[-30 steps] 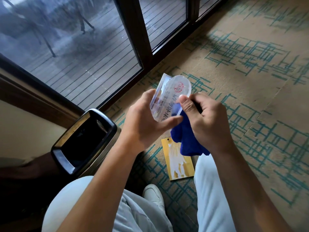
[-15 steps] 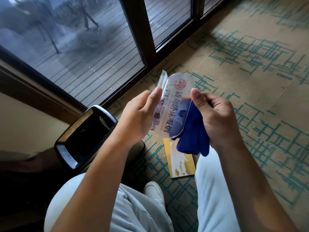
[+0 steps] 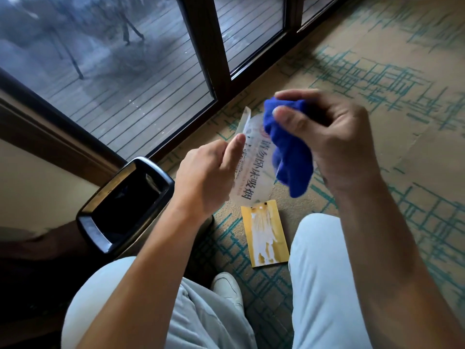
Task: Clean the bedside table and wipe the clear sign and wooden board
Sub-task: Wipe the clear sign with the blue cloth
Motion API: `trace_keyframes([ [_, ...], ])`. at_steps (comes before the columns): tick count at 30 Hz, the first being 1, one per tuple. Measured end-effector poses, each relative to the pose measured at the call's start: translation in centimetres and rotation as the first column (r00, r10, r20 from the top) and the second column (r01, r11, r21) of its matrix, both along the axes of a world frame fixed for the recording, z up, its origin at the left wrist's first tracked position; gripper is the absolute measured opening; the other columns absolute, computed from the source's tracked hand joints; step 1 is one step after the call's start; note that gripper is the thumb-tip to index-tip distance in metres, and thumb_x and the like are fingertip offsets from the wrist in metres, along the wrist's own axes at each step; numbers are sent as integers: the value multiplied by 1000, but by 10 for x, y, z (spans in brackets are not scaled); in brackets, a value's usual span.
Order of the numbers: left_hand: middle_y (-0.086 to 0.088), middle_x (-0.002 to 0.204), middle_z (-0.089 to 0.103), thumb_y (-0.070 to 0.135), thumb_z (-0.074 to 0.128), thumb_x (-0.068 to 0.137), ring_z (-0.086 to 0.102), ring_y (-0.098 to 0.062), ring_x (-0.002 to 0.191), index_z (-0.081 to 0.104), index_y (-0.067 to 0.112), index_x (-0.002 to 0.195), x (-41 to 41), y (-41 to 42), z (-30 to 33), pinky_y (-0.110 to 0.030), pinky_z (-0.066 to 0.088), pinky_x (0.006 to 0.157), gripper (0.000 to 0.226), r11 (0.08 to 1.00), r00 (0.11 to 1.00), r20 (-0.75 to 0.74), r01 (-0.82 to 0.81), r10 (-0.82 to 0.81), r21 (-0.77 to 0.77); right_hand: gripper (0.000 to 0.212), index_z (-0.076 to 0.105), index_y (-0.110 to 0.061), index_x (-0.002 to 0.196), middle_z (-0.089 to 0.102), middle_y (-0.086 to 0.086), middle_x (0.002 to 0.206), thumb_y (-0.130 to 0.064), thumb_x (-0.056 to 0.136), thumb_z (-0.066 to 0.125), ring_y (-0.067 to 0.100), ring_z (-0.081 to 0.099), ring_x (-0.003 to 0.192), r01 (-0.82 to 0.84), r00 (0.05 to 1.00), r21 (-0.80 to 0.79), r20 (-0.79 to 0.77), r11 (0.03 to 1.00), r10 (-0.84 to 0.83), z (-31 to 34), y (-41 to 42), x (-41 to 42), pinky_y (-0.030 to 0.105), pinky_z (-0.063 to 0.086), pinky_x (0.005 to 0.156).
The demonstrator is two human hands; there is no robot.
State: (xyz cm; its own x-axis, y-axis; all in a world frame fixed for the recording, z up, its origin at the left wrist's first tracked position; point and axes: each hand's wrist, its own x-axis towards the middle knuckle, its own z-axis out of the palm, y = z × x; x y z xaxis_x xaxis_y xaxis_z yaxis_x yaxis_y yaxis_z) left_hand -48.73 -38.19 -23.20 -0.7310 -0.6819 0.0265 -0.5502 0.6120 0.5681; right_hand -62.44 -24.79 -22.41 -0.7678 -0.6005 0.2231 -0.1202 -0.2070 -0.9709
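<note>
My left hand (image 3: 206,175) holds the clear sign (image 3: 254,170) by its left edge, thumb on the front; the sign is curved clear plastic with dark printed characters and a red mark near the top. My right hand (image 3: 334,139) grips a bunched blue cloth (image 3: 289,152), which covers the sign's upper right face. Below the sign, the yellowish wooden board (image 3: 264,235) lies flat on the carpet between my knees, with white streaks on it.
A dark bin with a glossy rim (image 3: 125,210) stands at the left by my left knee. Glass doors with a dark frame (image 3: 208,46) run behind it. Patterned beige and teal carpet (image 3: 390,71) spreads to the right. My white shoe (image 3: 226,288) is below the board.
My right hand has brought the blue cloth from behind the sign's lower right up over its top front. The left hand has shifted its hold down the left edge.
</note>
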Motion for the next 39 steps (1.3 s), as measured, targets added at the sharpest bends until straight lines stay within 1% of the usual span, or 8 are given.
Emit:
trace_keyframes([
  [4,-1,71,73,68,24,94,73,-24,70,69,13,88,1,1,-1,-48,59,65,72,998,999,-52,20,-17,63,34,70,-24,122,69,-6,108,-30,89,74,9,61,99,227,881,137,-452,964,-143,-15,-8,15,15,46,86],
  [8,-1,66,70,66,24,97,71,-24,66,64,15,81,1,3,-1,-48,58,62,66,998,994,-107,36,-31,45,37,63,-16,133,62,-7,135,-27,98,61,21,50,130,314,748,83,-635,946,-193,-30,-20,29,41,42,108],
  [12,-6,71,66,66,15,96,63,-35,70,55,17,76,2,6,-2,-48,51,67,67,989,997,-82,-8,-5,-148,38,61,-12,135,56,3,147,-26,100,57,30,41,145,298,762,125,-629,946,-157,-36,-25,30,46,36,116],
  [21,-8,71,64,62,15,98,59,-36,72,47,20,71,-1,7,-6,-42,38,63,59,979,986,-143,-112,88,-168,37,63,-13,135,54,4,149,-23,99,62,33,33,149,334,699,153,-702,930,-136,-52,-10,68,59,27,117],
  [25,-7,70,63,62,14,99,55,-36,71,48,18,70,-4,1,-6,-38,30,63,62,975,983,-142,-141,116,-174,37,62,-9,135,53,8,149,-15,99,63,33,41,145,281,761,139,-636,950,-132,-59,-4,84,51,36,116],
  [30,-8,74,58,60,13,98,52,-35,74,47,17,72,-5,-3,-3,-37,28,66,61,973,979,-135,-174,154,-154,38,62,-9,135,53,6,149,-13,98,64,18,53,136,230,793,149,-601,962,-96,-59,7,95,38,46,110],
  [36,-10,74,69,71,8,93,66,-38,70,53,17,80,-6,-4,0,-45,51,70,72,989,992,-112,-67,52,-134,35,64,-8,132,57,5,145,-15,98,64,16,55,133,285,791,138,-593,949,-151,-54,7,81,26,40,112],
  [39,-9,74,69,70,9,93,66,-36,69,57,14,84,-7,4,2,-46,51,68,74,988,993,-116,-3,-15,-152,34,64,-6,131,56,10,146,-17,99,64,19,55,134,366,745,103,-628,925,-225,-39,0,55,23,40,112],
])
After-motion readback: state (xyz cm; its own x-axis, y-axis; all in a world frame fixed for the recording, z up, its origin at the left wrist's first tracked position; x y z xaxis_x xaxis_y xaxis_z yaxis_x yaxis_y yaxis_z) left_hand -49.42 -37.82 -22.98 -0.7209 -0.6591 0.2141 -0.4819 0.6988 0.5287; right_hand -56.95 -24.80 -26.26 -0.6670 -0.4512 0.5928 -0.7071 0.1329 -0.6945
